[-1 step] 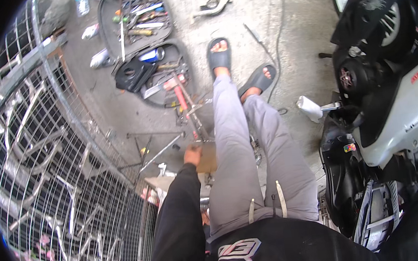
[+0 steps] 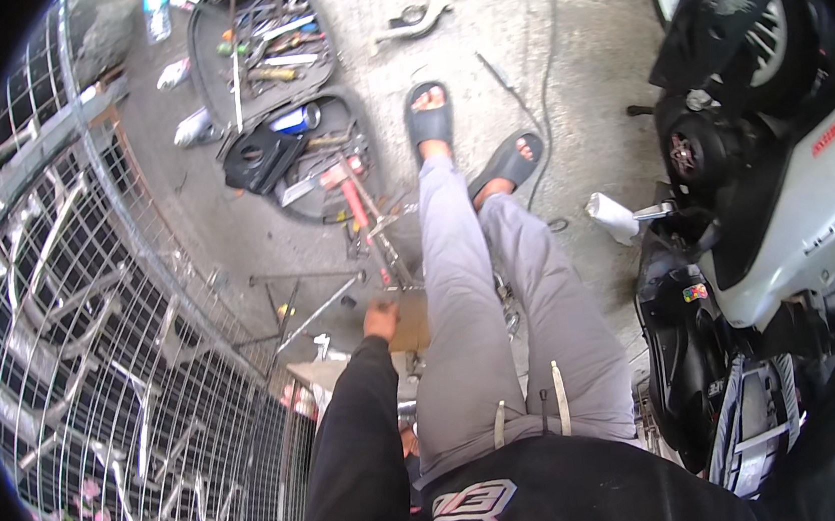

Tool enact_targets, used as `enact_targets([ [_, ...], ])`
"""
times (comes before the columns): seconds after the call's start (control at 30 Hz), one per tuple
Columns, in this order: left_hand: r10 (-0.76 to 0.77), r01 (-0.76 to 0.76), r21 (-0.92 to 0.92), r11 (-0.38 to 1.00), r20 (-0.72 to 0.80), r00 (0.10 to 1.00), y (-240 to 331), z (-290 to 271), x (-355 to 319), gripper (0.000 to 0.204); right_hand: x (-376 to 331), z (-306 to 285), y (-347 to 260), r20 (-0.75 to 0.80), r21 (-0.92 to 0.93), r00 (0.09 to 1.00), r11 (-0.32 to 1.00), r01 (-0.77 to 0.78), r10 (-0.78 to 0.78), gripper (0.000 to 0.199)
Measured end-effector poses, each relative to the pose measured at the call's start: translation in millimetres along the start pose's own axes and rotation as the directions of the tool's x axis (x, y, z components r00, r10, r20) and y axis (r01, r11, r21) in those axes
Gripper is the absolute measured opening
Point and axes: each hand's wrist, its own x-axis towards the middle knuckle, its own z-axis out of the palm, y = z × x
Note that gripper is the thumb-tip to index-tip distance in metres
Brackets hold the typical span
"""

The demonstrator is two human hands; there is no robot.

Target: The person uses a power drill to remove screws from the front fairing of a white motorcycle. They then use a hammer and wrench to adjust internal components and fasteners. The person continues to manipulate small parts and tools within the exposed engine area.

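Concrete floor (image 2: 580, 64) — left hand (image 2: 380, 319) on cardboard (image 2: 412, 323).

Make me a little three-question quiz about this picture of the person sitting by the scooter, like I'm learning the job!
1. True or false: the left hand reaches down toward a brown board beside the person's leg.
2. What does the person wear on the feet? A) boots B) dark sandals C) nothing
3. Fill in: the tools lie on the ground inside an old black ____.

Key:
1. True. Whether the hand grips the board cannot be told.
2. B. The toes show.
3. Tyre. It lies next to the metal gate. The right hand is out of view, and the scooter stands on the person's right.
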Motion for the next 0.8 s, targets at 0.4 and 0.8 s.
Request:
enact_targets([
  [0.4, 0.107, -0.097, 0.06, 0.993, -0.203, 0.973, -11, -39, -20, 0.032, 65, -127, -5, -0.244, 0.107, 0.964, 0.985, 0.134, -0.105, 0.025],
  [0.8, 0.645, -0.633, 0.237, 0.737, 0.031, 0.763, 200, -5, -137, 0.021, -38, -345, -92, -0.072, 0.791, 0.994, 0.612, 0.004, 0.087, 0.029],
])
